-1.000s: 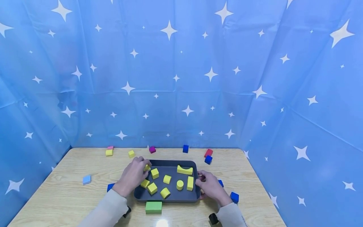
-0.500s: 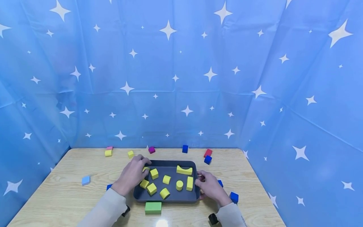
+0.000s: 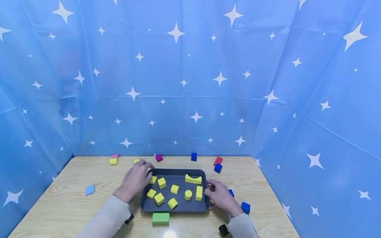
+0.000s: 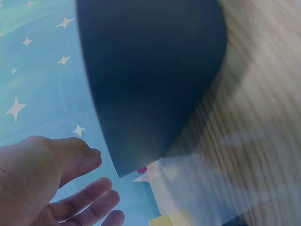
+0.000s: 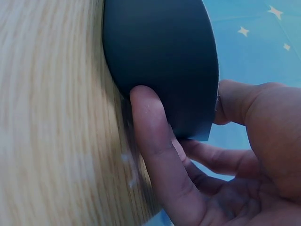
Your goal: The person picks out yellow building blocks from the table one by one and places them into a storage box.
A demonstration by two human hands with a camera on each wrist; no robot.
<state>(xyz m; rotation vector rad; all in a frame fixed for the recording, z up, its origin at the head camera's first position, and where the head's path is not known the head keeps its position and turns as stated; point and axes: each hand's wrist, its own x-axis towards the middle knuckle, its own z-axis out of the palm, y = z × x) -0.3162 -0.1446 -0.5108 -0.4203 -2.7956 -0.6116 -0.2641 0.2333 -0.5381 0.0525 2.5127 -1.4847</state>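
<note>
A dark grey tray lies on the table, with several yellow blocks in it, among them an arched block, an upright-looking rectangular block and a cube. My left hand is at the tray's back left corner, its fingers loosely bent and nothing between them. In the left wrist view its thumb stands apart from the tray wall. My right hand grips the tray's right side; in the right wrist view the thumb is at the rim and a finger presses the outer wall.
A green block lies close before the tray. Blue blocks sit right of it, a light blue one at left. Along the back edge are a yellow block, a magenta one and a red one.
My left hand has drawn back leftward from the yellow block in the tray's back left corner, leaving that block in the tray. The right hand keeps its grip on the tray.
</note>
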